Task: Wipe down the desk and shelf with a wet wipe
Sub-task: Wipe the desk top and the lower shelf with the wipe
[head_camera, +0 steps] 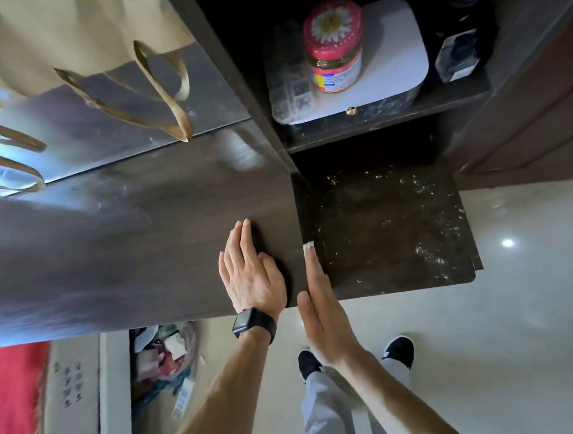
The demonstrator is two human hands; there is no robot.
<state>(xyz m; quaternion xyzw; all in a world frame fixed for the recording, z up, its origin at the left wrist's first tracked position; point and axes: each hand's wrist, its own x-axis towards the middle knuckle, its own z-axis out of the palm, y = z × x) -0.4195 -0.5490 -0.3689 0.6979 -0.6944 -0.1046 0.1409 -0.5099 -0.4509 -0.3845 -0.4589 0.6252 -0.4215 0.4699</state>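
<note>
The dark wooden desk [133, 238] fills the left and middle of the head view. My left hand [251, 276], with a black watch on its wrist, lies flat on the desk near its right end and holds nothing. My right hand [324, 316] is stretched out edge-on against the desk's right side, pressing a white wet wipe [308, 246] there. Only a corner of the wipe shows at my fingertips. Just right of it, the low dark shelf board [386, 232] glistens with wet specks.
An upper shelf [389, 128] carries a pink-lidded jar [334, 49], a white box [399, 57] and a clear organiser [290, 86]. Tan bag handles [164, 101] lie on the desk's far side. Below the desk is a bin of clutter [166, 360]. My shoes stand on the pale floor [510, 339].
</note>
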